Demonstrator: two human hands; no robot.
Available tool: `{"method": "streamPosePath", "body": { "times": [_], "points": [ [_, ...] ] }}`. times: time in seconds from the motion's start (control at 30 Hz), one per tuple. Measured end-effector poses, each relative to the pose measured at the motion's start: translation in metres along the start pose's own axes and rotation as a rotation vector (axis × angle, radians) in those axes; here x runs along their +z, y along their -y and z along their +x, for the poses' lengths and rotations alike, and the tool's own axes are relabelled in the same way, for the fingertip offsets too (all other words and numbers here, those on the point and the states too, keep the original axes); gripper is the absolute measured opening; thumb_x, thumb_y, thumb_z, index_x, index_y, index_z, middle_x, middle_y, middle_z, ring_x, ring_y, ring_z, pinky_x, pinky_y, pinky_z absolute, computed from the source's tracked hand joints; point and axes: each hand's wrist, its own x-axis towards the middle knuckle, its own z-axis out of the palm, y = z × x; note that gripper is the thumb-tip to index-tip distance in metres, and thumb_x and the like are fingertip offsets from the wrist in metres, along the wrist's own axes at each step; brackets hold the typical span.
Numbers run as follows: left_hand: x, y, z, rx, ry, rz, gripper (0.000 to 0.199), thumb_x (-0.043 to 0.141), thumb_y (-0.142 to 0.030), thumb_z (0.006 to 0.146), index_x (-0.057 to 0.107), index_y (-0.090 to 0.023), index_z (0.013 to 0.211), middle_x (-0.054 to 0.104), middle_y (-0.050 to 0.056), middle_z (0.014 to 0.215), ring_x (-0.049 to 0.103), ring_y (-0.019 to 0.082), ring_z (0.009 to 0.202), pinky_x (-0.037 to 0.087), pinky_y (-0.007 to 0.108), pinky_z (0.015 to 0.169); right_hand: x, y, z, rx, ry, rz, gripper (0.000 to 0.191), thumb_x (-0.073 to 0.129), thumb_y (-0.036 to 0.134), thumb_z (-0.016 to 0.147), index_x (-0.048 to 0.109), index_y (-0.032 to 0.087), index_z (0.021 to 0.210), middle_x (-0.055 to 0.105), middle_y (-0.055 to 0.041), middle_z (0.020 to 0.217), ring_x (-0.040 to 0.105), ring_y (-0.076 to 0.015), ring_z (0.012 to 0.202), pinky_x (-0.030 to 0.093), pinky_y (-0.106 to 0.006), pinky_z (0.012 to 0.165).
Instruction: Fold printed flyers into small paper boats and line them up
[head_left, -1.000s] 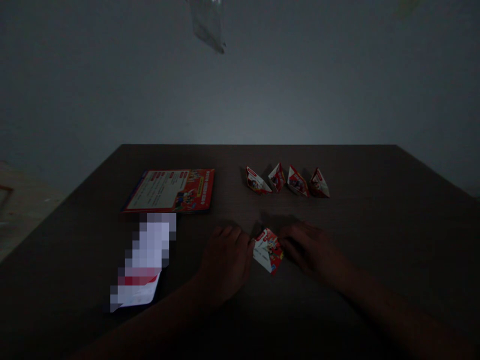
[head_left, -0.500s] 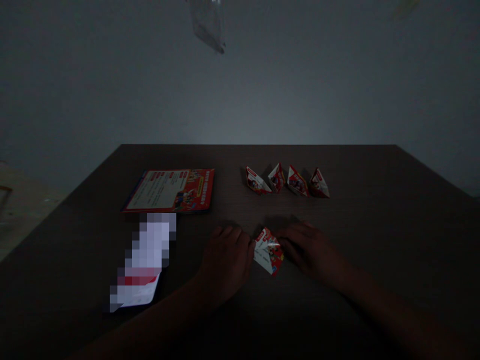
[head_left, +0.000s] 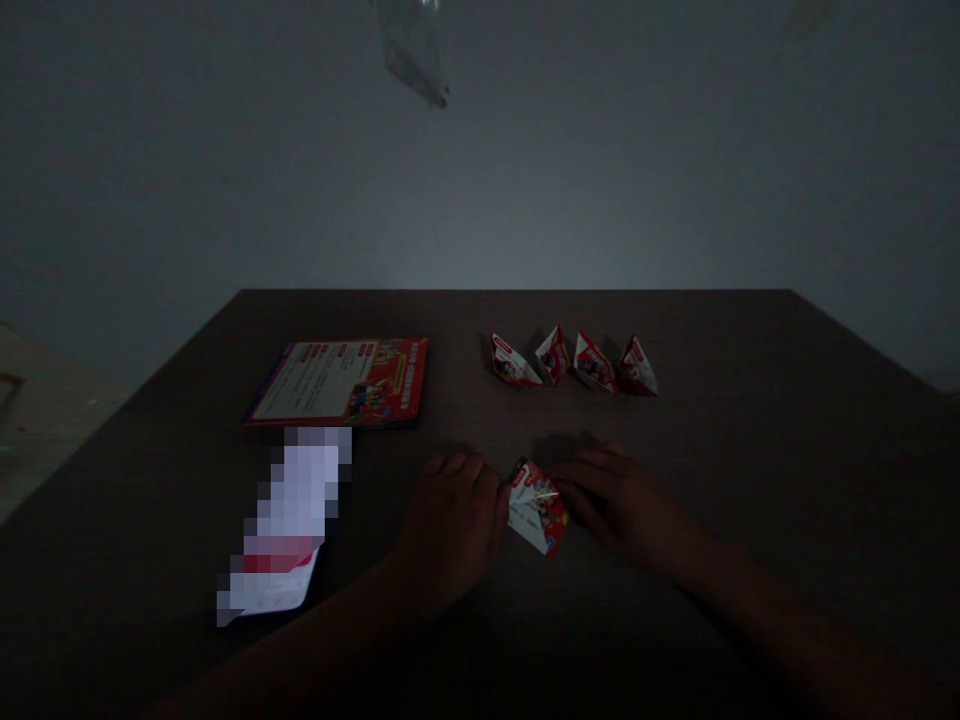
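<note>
A small folded paper piece (head_left: 537,506), white with red printed patches, lies between my two hands over the dark table. My left hand (head_left: 457,525) is closed, its thumb and fingers pinching the paper's left corner. On the other side my right hand (head_left: 611,495) has its thumb and fingers closed at the right corner of the same paper. Creases run across the paper from its middle. Beyond my hands, several folded paper shapes (head_left: 595,363) of the same red and white print stand in a row.
Left of centre lies a stack of printed red and white sheets (head_left: 322,380). A phone (head_left: 281,595) with a lit, partly blurred screen rests in front of it, near my left forearm. A clear plastic bag (head_left: 412,55) hangs against the wall behind the table (head_left: 712,310).
The folded paper has flattened and spread a little between my hands. My right-hand fingers have shifted slightly left along its edge; my left hand stays nearly still.
</note>
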Motion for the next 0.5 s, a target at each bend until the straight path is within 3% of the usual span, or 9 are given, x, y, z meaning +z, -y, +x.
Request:
{"method": "streamPosePath", "body": {
  "times": [0.2,0.27,0.37,0.5],
  "points": [
    [-0.001,-0.004,-0.003,-0.004,-0.025,-0.067,0.022,0.039,-0.021,0.092,0.060,-0.015,0.088,0.060,0.007,0.088,0.052,0.022,0.083,0.040,0.038,0.076,-0.003,0.002,0.000,0.017,0.018,0.008,0.023,0.048,0.014,0.089,0.062,0.020,0.106,0.066,-0.0051,0.087,0.059,-0.0183,0.079,0.040,-0.034,0.078],
    [-0.001,-0.008,-0.007,0.041,-0.042,-0.110,0.020,0.041,-0.018,0.091,0.058,-0.015,0.101,0.059,0.008,0.099,0.052,0.022,0.090,0.041,0.037,0.080,-0.003,0.002,-0.001,0.016,0.024,0.019,0.023,0.048,0.014,0.089,0.061,0.020,0.106,0.066,-0.0049,0.087,0.059,-0.0181,0.079,0.040,-0.034,0.077],
    [0.000,-0.013,-0.012,0.147,-0.055,-0.121,0.034,0.044,-0.014,0.088,0.050,-0.013,0.121,0.055,0.010,0.118,0.050,0.025,0.105,0.039,0.038,0.089,-0.003,0.002,-0.001,0.009,0.015,0.027,0.022,0.047,0.013,0.089,0.061,0.020,0.104,0.066,-0.0044,0.088,0.060,-0.0178,0.080,0.040,-0.034,0.077],
    [0.002,-0.015,-0.015,0.253,-0.027,-0.094,0.038,0.042,-0.015,0.090,0.046,-0.011,0.128,0.052,0.011,0.128,0.047,0.025,0.114,0.034,0.038,0.098,-0.001,0.001,0.000,0.010,0.019,0.029,0.020,0.047,0.013,0.089,0.061,0.020,0.102,0.066,-0.0044,0.088,0.059,-0.0172,0.080,0.039,-0.034,0.079]
  ]
}}
